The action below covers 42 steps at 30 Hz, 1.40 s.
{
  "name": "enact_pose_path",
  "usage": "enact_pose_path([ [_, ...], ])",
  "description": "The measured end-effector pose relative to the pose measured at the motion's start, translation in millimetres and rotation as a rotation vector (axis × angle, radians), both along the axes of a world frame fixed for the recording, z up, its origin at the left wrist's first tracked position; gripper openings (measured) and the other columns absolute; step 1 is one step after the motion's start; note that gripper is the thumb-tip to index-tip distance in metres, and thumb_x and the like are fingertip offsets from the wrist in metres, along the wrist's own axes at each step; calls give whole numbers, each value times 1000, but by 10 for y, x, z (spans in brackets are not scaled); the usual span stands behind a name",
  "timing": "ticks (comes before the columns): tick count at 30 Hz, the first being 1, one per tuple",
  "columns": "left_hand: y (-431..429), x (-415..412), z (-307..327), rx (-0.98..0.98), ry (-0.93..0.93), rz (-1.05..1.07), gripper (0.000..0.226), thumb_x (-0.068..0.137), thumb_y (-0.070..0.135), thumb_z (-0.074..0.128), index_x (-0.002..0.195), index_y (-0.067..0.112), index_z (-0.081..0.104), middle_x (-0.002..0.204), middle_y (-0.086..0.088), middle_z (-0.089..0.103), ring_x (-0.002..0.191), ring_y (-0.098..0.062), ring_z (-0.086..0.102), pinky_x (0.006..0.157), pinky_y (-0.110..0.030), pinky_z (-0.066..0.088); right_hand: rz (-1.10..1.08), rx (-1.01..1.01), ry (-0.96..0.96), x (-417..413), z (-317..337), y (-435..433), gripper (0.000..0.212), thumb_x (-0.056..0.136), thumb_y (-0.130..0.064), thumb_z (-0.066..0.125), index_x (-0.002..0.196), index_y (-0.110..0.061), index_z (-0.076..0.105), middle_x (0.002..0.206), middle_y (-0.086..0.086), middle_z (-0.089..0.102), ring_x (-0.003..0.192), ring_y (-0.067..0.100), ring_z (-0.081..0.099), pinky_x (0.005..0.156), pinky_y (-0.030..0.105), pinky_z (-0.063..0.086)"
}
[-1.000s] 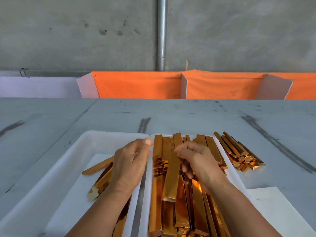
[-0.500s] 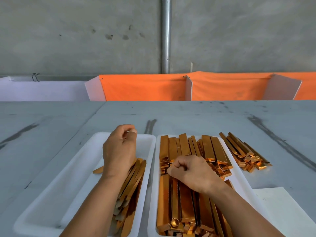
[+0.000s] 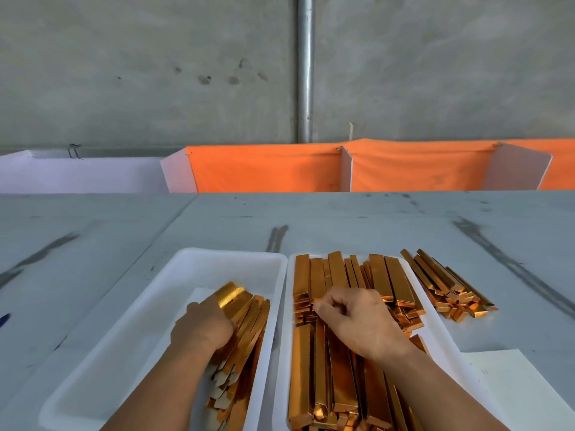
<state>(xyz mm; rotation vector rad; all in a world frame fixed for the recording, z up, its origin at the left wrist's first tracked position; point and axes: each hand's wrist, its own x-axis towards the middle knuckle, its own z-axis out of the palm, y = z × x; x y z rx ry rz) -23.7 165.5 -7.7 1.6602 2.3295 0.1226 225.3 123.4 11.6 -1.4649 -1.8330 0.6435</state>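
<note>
A bare grey concrete wall (image 3: 124,73) rises behind, with a vertical metal pipe (image 3: 305,70) running down it. Orange cloth (image 3: 267,169) hangs on white panels (image 3: 516,166) beyond the scuffed grey table (image 3: 342,219).

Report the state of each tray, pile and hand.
Left tray, partly filled along its right side.
Right tray, packed full.
Loose pile, on the table beside right tray.
Left hand, down on flat strips, grip hidden.
Right hand, fingers curled on folded pieces, grip unclear.
</note>
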Motion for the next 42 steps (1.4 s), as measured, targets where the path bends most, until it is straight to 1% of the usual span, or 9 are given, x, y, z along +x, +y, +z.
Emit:
enact_pose_path([
  [4,17,34,12,67,72,-48,12,91,33,57,98,24,58,87,6,59,79,-11,59,59,-23,40,-3,7,-17,-16,0,15,22,95,-37,62,74,-30,66,69,-6,65,66,14,63,57,20,51],
  [9,26,33,25,186,-4,-34,6,93,24,50,93,22,56,82,5,57,74,-12,57,59,-25,42,-6,14,4,-11,-4,22,22,95,-35,62,73,-30,66,68,-4,65,65,15,63,59,23,52],
  [17,-101,229,337,708,-497,-136,7,97,30,54,93,25,57,72,3,63,59,-9,57,49,-15,37,11,81,92,-5,5,22,27,94,-37,60,70,-25,64,58,-4,58,52,5,52,52,19,45],
  [20,-253,397,521,816,-397,-412,3,92,26,60,89,27,61,62,12,56,60,0,56,46,-11,39,19,166,170,5,34,8,41,90,-57,50,68,-24,59,62,8,55,52,9,49,53,24,43],
  [25,-364,653,576,839,-131,-694,2,89,22,66,90,24,66,80,12,60,68,-7,56,61,-24,49,-12,52,419,8,107,-19,56,82,-78,40,80,-27,64,70,5,67,51,8,54,50,19,42],
  [29,-391,795,527,844,-40,-797,3,87,20,68,89,21,66,81,9,57,66,-9,54,55,-24,47,-58,-76,667,18,175,12,45,98,-56,45,90,-19,70,72,10,70,44,15,48,38,22,33],
  [33,-329,871,448,799,-174,-700,22,88,35,64,109,34,54,99,19,53,83,-1,54,70,-15,46,-87,-125,781,49,199,41,29,103,-24,48,89,-5,65,72,14,70,39,14,46,37,24,28],
  [38,-277,900,334,715,-226,-609,69,80,61,61,139,42,31,118,20,52,101,-1,53,83,-17,45,-59,-134,746,37,202,54,26,103,-19,48,87,-10,66,64,11,67,39,14,44,35,23,28],
  [42,-290,886,259,696,-226,-605,57,85,63,53,134,38,40,106,20,55,91,0,53,74,-12,43,-37,-125,706,27,198,38,29,104,-24,46,88,-10,66,60,5,66,39,11,44,36,22,30],
])
